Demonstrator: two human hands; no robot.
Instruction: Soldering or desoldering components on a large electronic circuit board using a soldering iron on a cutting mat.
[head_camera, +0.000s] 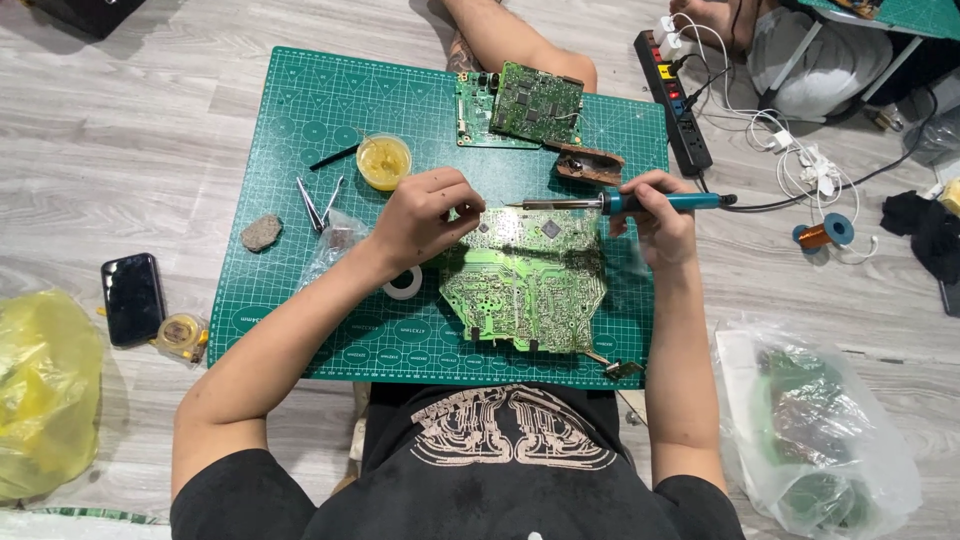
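The right hand (652, 215) is closed around the blue handle of a soldering iron (625, 203), which lies level with its metal tip pointing left over the top edge of a large green circuit board (525, 285). That board rests on a green cutting mat (300, 130). The left hand (425, 215) sits at the board's upper left corner with fingers curled, seemingly pinching something thin, though it is too small to make out. A tub of yellow flux (384, 160), tweezers (318, 203) and a second circuit board (520, 105) lie farther up the mat.
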